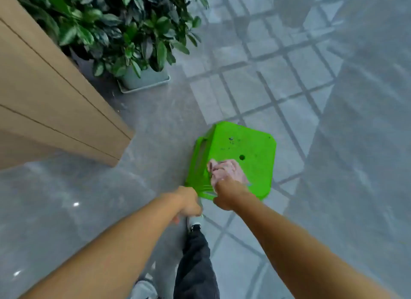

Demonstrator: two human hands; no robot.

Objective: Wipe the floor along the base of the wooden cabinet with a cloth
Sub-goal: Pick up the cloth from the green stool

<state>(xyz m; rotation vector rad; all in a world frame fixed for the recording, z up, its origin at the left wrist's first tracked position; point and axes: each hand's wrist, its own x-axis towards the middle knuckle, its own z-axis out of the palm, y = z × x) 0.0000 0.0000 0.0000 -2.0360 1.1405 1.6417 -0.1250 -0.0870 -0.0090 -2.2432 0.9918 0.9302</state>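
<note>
Cloth on stool, cabinet base unwiped.
Right hand (229, 195) is gripping pink cloth (226, 170) on green stool (244, 147); left hand (189, 204) is closing, contents unclear.

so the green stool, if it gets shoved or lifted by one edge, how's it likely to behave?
The green stool looks like thin moulded plastic, so probably light and rigid. On the glossy floor it would likely slide rather than grip. It already appears tilted, with one side showing, so an edge lift may tip it. The right hand holds a pink cloth on its seat.
</note>
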